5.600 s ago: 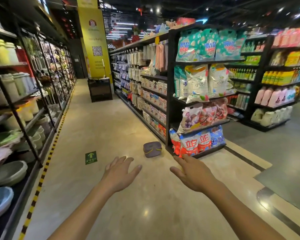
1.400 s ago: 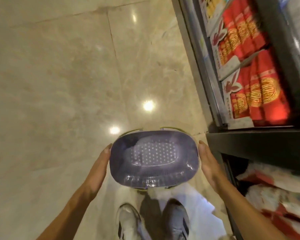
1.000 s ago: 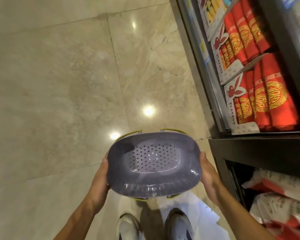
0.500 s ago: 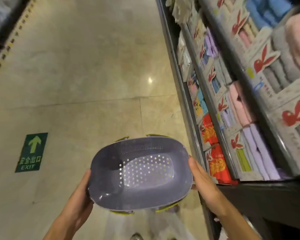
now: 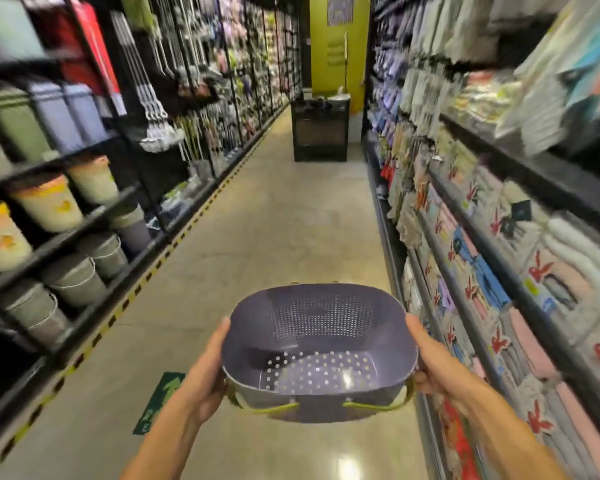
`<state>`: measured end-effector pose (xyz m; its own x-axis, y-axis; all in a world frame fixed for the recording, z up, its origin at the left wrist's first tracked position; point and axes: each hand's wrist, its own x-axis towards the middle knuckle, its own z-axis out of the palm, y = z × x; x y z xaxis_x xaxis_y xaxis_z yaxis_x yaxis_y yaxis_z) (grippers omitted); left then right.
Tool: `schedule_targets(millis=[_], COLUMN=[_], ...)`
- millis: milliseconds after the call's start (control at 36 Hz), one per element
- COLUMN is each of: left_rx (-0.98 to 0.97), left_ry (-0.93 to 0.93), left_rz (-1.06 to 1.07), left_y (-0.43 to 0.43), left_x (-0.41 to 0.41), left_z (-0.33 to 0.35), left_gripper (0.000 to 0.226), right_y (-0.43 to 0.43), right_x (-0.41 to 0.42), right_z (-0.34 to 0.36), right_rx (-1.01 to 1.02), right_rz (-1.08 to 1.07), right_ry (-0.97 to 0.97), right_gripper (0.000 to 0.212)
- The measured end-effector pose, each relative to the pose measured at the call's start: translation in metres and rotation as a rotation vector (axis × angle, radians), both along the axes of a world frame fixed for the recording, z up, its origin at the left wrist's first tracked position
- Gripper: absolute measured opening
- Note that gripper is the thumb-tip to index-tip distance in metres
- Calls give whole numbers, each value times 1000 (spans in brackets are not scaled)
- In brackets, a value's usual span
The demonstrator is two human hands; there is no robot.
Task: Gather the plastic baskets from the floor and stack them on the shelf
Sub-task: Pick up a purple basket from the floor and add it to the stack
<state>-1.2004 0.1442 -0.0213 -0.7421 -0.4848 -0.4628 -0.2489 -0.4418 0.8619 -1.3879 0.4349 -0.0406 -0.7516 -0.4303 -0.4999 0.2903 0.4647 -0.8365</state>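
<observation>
Left hand (image 5: 207,377) and right hand (image 5: 430,363) grip opposite ends of the purple basket (image 5: 317,351), open side up

Single head-worn wide-angle view, facing forward and slightly down along the aisle floor (image 5: 274,216), shelves (image 5: 551,180) close on both sides, purple basket (image 5: 319,327) nearest at lower centre
</observation>
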Motion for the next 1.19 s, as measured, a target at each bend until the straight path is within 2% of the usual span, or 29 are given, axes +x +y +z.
schedule_targets(millis=[139, 333, 500, 639, 889, 1028, 1194], left_rx=[21, -13, -49, -50, -22, 49, 41], left_ry=[44, -48, -57, -76, -63, -39, -88], left_rz=[47, 160, 242, 407, 729, 941, 1269], left_y=[-12, -42, -69, -93, -121, -116, -81], left_x=[6, 31, 67, 111, 192, 244, 320], left_z=[46, 86, 105, 110, 114, 111, 98], left_gripper=[56, 53, 49, 48, 53, 56, 62], right_y=[-19, -65, -120, -181, -316, -375, -429], right_x=[2, 12, 38, 54, 67, 105, 168], right_z=[57, 83, 99, 105, 101, 110, 107], right_rx=[-44, -104, -180, -167, -150, -171, -192], right_rz=[19, 41, 88, 176, 542, 800, 1047], right_ry=[80, 66, 57, 63, 44, 46, -16], right_gripper=[68, 75, 64, 61, 70, 61, 56])
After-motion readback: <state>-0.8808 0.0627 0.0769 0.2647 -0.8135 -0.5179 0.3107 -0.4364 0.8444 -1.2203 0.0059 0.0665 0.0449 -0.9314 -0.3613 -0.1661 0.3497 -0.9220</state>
